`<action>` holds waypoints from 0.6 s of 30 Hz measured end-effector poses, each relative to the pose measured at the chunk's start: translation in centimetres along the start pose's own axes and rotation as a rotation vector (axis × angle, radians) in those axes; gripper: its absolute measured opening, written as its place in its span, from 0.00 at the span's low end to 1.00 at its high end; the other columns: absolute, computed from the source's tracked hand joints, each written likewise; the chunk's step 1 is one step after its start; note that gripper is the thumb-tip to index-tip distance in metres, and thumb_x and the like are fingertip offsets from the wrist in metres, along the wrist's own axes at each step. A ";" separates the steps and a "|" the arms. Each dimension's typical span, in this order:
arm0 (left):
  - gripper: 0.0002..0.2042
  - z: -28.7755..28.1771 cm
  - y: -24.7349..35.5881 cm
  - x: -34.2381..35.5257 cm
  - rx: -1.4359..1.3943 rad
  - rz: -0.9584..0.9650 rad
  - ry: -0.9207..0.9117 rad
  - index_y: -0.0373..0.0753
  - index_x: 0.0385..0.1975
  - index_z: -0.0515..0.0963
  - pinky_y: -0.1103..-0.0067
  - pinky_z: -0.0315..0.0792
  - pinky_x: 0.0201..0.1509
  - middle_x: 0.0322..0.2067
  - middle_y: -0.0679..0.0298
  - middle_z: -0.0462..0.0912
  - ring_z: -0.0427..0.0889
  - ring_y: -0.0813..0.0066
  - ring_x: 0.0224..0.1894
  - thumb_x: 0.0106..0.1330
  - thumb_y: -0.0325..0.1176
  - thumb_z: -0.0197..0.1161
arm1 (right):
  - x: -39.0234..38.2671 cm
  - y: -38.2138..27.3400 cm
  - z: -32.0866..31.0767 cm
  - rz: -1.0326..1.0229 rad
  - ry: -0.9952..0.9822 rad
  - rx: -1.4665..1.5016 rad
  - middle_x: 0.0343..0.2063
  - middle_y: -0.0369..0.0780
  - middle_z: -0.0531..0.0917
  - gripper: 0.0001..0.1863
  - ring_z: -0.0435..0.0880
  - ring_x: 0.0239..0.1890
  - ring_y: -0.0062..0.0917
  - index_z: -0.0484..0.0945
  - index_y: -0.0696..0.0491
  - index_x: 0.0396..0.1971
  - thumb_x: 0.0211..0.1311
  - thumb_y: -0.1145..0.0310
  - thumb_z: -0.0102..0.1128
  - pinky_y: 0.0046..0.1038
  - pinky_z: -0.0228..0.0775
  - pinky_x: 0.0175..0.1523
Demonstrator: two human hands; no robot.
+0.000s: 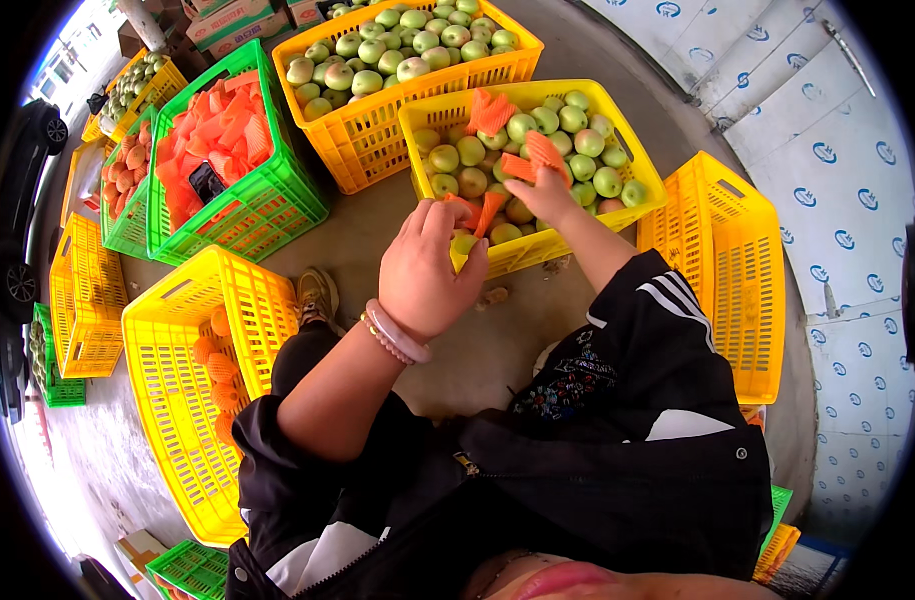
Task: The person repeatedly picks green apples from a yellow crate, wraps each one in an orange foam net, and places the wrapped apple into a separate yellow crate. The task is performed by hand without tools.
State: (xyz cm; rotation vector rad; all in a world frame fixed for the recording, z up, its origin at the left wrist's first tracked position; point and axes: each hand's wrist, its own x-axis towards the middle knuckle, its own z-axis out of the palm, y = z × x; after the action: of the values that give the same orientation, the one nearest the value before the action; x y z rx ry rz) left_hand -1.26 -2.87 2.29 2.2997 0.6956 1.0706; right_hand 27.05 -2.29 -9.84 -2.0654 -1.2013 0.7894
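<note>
Going by the stacked cardboard boxes (pixel 239 32) on my feed: I can see a pale post (pixel 142 24) just left of them, a dark car (pixel 29 200) farther left, and blue-printed wall panels (pixel 837 200) well off to their right.

Left hand (pixel 432 265) loosely curled

Daylight floods in from the left, and it's burning that far edge to white behind the dark car (pixel 35 135)! Soft, dull shadow lies across the floor (pixel 457 370) in the middle. Green apples (pixel 582 142) come through crisp, colours vivid. Near, the black jacket (pixel 597 490) swallows its own folds. And on the right, the pale wall (pixel 837 200) bows hard toward a black, blue-fringed rim!
</note>
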 end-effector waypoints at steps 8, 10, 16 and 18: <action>0.07 -0.3 -0.1 -0.9 -0.008 0.009 -0.160 0.38 0.30 0.74 0.71 0.74 0.32 0.27 0.60 0.76 0.79 0.62 0.29 0.54 0.26 0.65 | 2.8 6.2 -2.4 0.360 -0.288 -0.714 0.57 0.49 0.75 0.42 0.75 0.58 0.39 0.66 0.61 0.61 0.52 0.47 0.65 0.36 0.69 0.59; 0.07 0.1 0.1 -1.2 0.003 0.056 -0.197 0.39 0.27 0.74 0.69 0.73 0.31 0.25 0.61 0.76 0.78 0.59 0.28 0.52 0.28 0.66 | 3.7 7.2 -2.4 0.347 -0.242 -0.748 0.56 0.49 0.76 0.43 0.76 0.58 0.38 0.66 0.60 0.61 0.50 0.49 0.67 0.36 0.70 0.59; 0.06 1.0 -0.3 -2.2 -0.002 0.094 -0.265 0.40 0.25 0.73 0.68 0.73 0.32 0.25 0.62 0.77 0.78 0.60 0.29 0.55 0.30 0.64 | 5.2 10.4 -2.1 0.270 -0.167 -0.868 0.52 0.48 0.79 0.42 0.79 0.54 0.36 0.66 0.58 0.60 0.46 0.55 0.72 0.35 0.72 0.57; 0.05 0.9 -0.9 -2.6 0.040 0.080 -0.266 0.40 0.25 0.73 0.68 0.73 0.32 0.24 0.62 0.77 0.79 0.60 0.28 0.56 0.32 0.63 | 4.5 7.6 -2.2 0.296 -0.228 -0.851 0.50 0.46 0.80 0.40 0.80 0.53 0.36 0.68 0.57 0.59 0.45 0.56 0.72 0.35 0.73 0.55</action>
State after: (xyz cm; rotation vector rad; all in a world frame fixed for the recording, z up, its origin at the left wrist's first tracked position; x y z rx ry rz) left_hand -2.23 -4.00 -0.16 2.4621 0.5273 0.7687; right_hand 34.56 -1.73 -14.98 -2.9565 -1.5565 0.7252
